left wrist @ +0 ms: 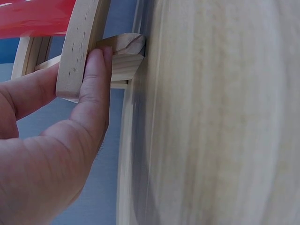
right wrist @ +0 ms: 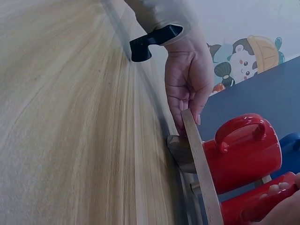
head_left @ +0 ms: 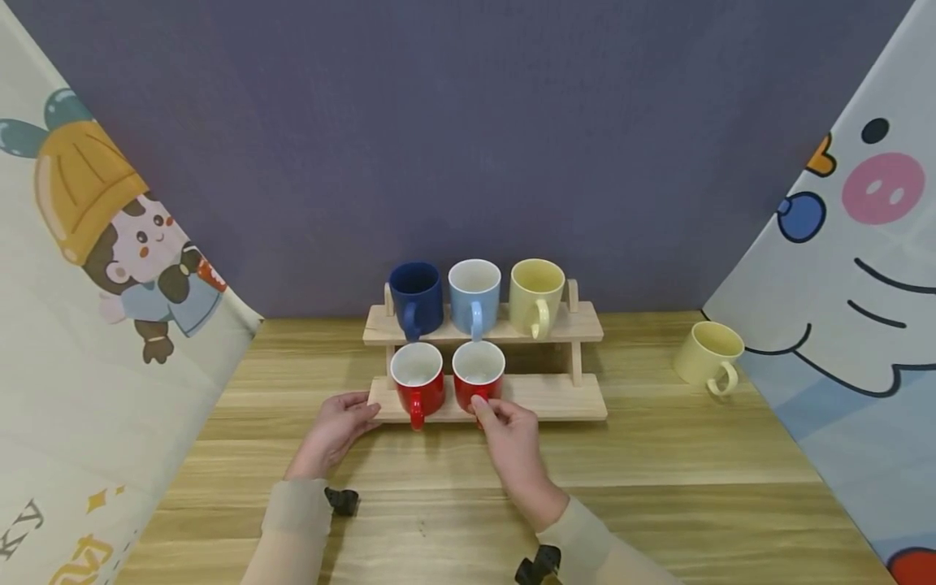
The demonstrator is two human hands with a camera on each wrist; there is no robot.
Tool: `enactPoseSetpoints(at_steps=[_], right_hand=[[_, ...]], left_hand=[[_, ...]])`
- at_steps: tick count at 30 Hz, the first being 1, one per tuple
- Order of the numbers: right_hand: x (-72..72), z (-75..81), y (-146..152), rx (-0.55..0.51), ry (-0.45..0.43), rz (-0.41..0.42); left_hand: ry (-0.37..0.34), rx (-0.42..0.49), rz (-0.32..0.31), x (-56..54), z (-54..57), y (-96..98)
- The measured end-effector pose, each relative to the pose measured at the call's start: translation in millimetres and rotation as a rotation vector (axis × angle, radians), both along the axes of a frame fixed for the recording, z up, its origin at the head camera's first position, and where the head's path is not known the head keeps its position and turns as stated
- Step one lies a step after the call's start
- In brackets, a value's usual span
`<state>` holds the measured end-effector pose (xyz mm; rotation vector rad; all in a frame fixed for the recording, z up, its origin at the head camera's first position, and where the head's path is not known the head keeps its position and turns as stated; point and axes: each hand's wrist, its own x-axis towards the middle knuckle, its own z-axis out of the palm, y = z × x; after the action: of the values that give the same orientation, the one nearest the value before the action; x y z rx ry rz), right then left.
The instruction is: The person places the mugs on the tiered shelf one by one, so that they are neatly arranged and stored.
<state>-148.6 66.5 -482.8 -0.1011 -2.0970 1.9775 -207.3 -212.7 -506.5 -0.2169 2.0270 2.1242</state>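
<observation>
My right hand [head_left: 515, 451] pinches the handle of a red mug [head_left: 464, 393] with a white inside, which stands on the lower tier of a two-tier wooden rack [head_left: 550, 396]. In the right wrist view, this hand's fingers [right wrist: 285, 208] show at the lower right corner, over that mug's handle. At the rack's left end, my left hand [head_left: 335, 428] grips the lower board, with thumb and fingers on opposite faces of the board's end [left wrist: 77, 61]. A second red mug [head_left: 431, 396] sits on the lower tier between the hands, its handle toward me.
On the upper tier stand a dark blue mug [head_left: 426, 302], a light blue mug [head_left: 462, 309] and a yellow mug [head_left: 526, 306]. Another yellow mug [head_left: 698, 357] stands on the wooden table [head_left: 651, 455] to the right. A dark grey partition [head_left: 468, 146] rises behind the rack.
</observation>
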Motion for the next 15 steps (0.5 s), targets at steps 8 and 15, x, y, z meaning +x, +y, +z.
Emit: enactPoseSetpoints(at_steps=[8, 15], right_hand=[[-0.3, -1.6, 9, -0.067, -0.031, 0.013], [4.5, 1.8, 20, -0.099, -0.018, 0.062]], left_hand=[[0.002, -0.007, 0.0, 0.5, 0.8, 0.8], [0.002, -0.01, 0.009, 1.1, 0.5, 0.8]])
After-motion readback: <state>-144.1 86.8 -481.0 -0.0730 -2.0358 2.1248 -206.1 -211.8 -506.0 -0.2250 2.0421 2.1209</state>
